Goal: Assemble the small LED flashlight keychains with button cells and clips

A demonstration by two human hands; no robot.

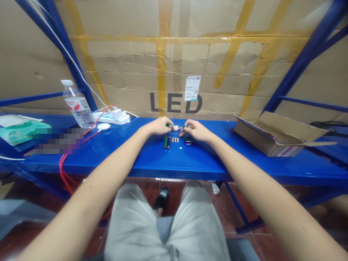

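My left hand (161, 126) is over the far part of the blue table, its fingers curled at the left end of a row of small silver and coloured metal pieces (176, 128). At the right end of that row, my right hand (198, 131) has thumb and forefinger pinched together near a bit of green; what each hand holds is too small to make out. Nearer me lie green and purple metal tubes (166, 143) side by side. Beside them sit several small silver round pieces (175, 139). Green and purple looped pieces, perhaps carabiners (188, 141), lie below my right hand.
An open cardboard box (277, 146) stands on the right. Toward the left are a water bottle (78, 106), a white power strip (112, 117), a red cable (63, 163) and a green tissue pack (25, 131). A large taped carton (130, 72) rises behind the table (152, 163).
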